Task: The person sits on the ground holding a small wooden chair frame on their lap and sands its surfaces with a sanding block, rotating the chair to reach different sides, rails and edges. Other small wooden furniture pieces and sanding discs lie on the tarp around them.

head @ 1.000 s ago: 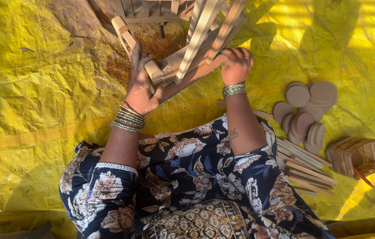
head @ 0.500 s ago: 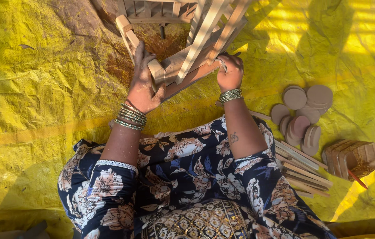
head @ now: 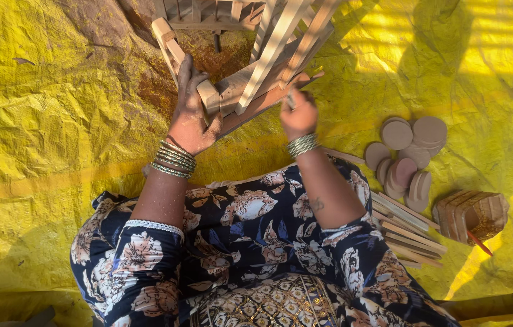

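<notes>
- The left hand [head: 191, 115] is raised in front of the body, fingers extended upward and closed around the lower end of a wooden slat frame [head: 256, 66]; green bangles [head: 173, 158] are stacked at its wrist.
- The right hand [head: 298, 115] is held apart from the left, curled into a loose fist against the frame's lower edge; a small object seems to be pinched in it, but what it is cannot be told. A bangle band [head: 302, 145] is worn at this wrist.
- The frame is built of pale, unpainted strips joined to darker cross-pieces; it is held above the lap, over a yellow tarpaulin [head: 38, 121].
- Its long slats run diagonally, from lower left near the hands to upper right, where they leave the view.
- A second wooden lattice piece [head: 202, 15] lies beyond it at the top edge.
- To the person's right, round wooden discs [head: 411, 148] are heaped, loose flat strips [head: 407, 227] lie beside the knee, and a small bound wooden container [head: 471, 215] rests just beyond them.
</notes>
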{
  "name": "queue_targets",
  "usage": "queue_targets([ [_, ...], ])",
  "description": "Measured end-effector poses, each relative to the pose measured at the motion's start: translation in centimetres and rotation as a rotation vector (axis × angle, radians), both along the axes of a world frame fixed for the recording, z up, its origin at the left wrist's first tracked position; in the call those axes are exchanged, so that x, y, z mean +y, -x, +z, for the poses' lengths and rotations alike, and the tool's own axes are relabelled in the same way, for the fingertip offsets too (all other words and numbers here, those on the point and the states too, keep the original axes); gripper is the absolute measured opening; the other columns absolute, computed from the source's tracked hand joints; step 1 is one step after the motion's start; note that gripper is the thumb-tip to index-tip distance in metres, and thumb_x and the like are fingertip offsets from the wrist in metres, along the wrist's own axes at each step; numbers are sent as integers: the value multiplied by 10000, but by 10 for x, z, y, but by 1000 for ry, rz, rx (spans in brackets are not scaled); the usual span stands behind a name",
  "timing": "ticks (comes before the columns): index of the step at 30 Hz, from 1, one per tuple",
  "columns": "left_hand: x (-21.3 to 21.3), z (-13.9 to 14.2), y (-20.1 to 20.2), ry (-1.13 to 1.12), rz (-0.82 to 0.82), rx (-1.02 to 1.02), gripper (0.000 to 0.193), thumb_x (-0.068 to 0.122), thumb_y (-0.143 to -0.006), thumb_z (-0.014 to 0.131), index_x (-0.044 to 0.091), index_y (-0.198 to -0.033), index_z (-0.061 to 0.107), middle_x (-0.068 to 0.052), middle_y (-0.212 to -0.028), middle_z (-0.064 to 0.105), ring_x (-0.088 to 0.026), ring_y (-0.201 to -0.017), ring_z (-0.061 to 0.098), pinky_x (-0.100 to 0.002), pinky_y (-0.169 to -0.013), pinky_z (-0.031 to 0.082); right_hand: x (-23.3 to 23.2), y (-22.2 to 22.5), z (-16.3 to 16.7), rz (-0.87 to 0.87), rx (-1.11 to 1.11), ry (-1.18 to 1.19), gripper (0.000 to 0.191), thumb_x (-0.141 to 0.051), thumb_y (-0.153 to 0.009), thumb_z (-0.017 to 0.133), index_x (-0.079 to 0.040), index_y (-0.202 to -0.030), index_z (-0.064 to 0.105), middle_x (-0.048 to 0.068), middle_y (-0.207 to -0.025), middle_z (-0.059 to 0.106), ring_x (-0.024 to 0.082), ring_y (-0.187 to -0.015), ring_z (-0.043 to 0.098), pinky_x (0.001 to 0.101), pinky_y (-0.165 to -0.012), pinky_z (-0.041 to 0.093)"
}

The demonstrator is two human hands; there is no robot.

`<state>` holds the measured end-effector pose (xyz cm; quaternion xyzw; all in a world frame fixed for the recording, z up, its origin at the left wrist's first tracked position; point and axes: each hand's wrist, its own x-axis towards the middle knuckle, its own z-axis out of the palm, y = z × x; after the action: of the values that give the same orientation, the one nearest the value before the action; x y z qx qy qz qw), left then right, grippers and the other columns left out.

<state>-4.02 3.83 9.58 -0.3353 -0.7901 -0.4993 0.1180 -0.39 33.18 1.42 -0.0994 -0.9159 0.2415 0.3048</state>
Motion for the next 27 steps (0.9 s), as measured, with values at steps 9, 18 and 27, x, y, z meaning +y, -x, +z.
queue_targets([
  [9,2,-1,-1,-13,-10,30,808,85,-796,696,1,-1513,331,-320,-1713,78,-489,-1632,156,-514,-1351,220,-123,-66,-2,864,-164,24,231,-103,-861,691,-128,-1088,718,94,-1014,755,253,-860,754,373,-739,626],
  [18,-1,1,-3,10,-3,4,835,69,-772,705,14,-1519,336,-296,-1720,81,-484,-1628,142,-510,-1344,232,37,6,11,21,71,265,173,-99,-850,726,-103,-1020,753,106,-975,775,259,-875,772,364,-812,612],
  [27,1,-3,1,-47,-30,23,815,47,-784,711,28,-1506,333,-294,-1707,77,-482,-1593,268,-493,-1304,345,-19,-15,0,51,192,-27,310,-94,-871,740,-94,-1177,691,184,-1072,668,390,-922,697,442,-815,586],
])
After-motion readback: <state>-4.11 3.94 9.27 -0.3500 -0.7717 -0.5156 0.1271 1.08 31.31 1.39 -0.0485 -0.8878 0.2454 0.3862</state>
